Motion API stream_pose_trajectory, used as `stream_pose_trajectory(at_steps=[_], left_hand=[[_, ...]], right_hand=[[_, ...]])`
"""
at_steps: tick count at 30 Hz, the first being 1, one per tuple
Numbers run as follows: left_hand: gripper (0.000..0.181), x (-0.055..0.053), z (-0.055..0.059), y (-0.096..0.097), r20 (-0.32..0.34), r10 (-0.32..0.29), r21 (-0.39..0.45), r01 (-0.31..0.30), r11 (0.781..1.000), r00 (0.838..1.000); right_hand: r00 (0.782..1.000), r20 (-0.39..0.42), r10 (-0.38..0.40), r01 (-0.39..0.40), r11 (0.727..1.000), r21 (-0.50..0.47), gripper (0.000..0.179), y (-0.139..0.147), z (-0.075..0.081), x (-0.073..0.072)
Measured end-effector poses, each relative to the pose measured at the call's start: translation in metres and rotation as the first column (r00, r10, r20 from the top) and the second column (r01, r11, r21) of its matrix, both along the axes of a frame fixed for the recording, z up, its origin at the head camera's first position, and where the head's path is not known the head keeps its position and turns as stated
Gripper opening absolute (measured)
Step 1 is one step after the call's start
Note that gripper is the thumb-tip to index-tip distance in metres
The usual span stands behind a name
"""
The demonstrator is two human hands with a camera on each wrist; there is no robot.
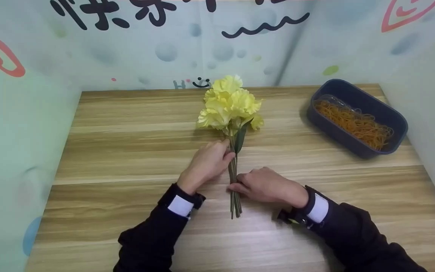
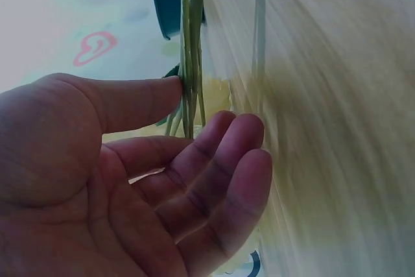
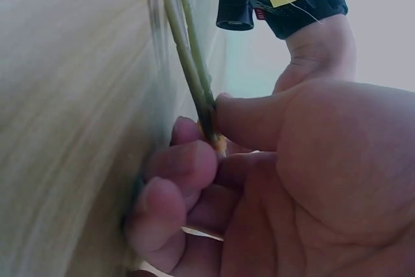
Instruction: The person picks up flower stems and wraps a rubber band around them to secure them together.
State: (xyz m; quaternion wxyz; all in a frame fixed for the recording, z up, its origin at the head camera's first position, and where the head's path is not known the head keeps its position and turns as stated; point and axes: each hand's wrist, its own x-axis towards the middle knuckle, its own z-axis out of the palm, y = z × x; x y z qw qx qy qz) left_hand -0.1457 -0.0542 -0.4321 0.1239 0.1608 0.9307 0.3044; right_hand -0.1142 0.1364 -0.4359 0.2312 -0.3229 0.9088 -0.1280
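A bunch of yellow flowers (image 1: 232, 102) points away from me over the table, one dark green leaf (image 1: 241, 138) below the blooms. Just under the flower heads, my left hand (image 1: 210, 160) pinches the green stems (image 2: 190, 50) between thumb and forefinger; its other fingers curl loosely in the left wrist view. Lower down, my right hand (image 1: 264, 185) pinches the stems between thumb and fingers. An orange rubber band (image 3: 220, 144) shows at the stems by the right thumb, partly hidden by the fingers. The cut stem ends (image 1: 235, 211) stick out below the right hand.
A dark blue bin (image 1: 400, 124) stands at the back right of the wooden table (image 1: 127, 151). Many orange rubber bands (image 1: 357, 122) and a clear plastic piece (image 1: 332, 100) lie in it. A printed cloth wall (image 1: 127, 60) surrounds the table's back and sides.
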Motion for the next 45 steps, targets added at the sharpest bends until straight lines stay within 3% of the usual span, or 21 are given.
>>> stream_pose_trajectory(at_steps=[6, 11, 19, 25, 32, 39, 41, 43, 45], left_hand=[[0.025, 0.000, 0.001, 0.000, -0.032, 0.001, 0.032, 0.000, 0.999, 0.999], [0.035, -0.001, 0.001, 0.000, -0.019, 0.013, 0.050, -0.012, 0.999, 1.000], [0.027, -0.002, 0.001, 0.000, -0.024, 0.004, 0.060, -0.002, 0.998, 1.000], [0.031, 0.000, 0.005, -0.002, -0.024, 0.016, 0.055, -0.014, 0.998, 1.000], [0.049, 0.005, 0.025, -0.010, -0.088, 0.038, 0.013, -0.038, 0.999, 0.995], [0.055, 0.011, 0.049, -0.031, -0.144, 0.003, 0.017, 0.000, 1.000, 0.990], [0.055, 0.014, 0.055, -0.040, -0.201, -0.019, 0.048, 0.030, 0.998, 0.979], [0.053, 0.017, 0.061, -0.047, -0.292, -0.031, 0.078, 0.056, 0.995, 0.956], [0.052, 0.019, 0.066, -0.054, -0.407, -0.026, 0.096, 0.071, 0.993, 0.913]], right_hand=[[1.000, -0.002, 0.003, -0.003, 1.000, -0.007, 0.038, 0.001, 0.002, 0.000], [1.000, -0.013, -0.002, 0.001, 1.000, -0.029, 0.035, 0.001, 0.003, 0.000], [1.000, 0.000, -0.018, 0.018, 1.000, -0.013, 0.034, 0.001, 0.006, -0.001], [1.000, -0.021, -0.019, 0.019, 1.000, 0.003, 0.034, 0.005, 0.012, -0.001], [0.992, -0.118, 0.031, -0.039, 0.997, -0.064, 0.031, 0.018, 0.032, -0.003], [0.952, -0.243, 0.187, -0.238, 0.951, -0.199, 0.039, 0.042, 0.058, -0.009], [0.947, -0.266, 0.180, -0.244, 0.942, -0.230, 0.047, 0.049, 0.067, -0.008], [0.937, -0.312, 0.157, -0.243, 0.935, -0.259, 0.053, 0.056, 0.074, -0.006], [0.921, -0.368, 0.127, -0.246, 0.923, -0.296, 0.055, 0.061, 0.079, -0.006]])
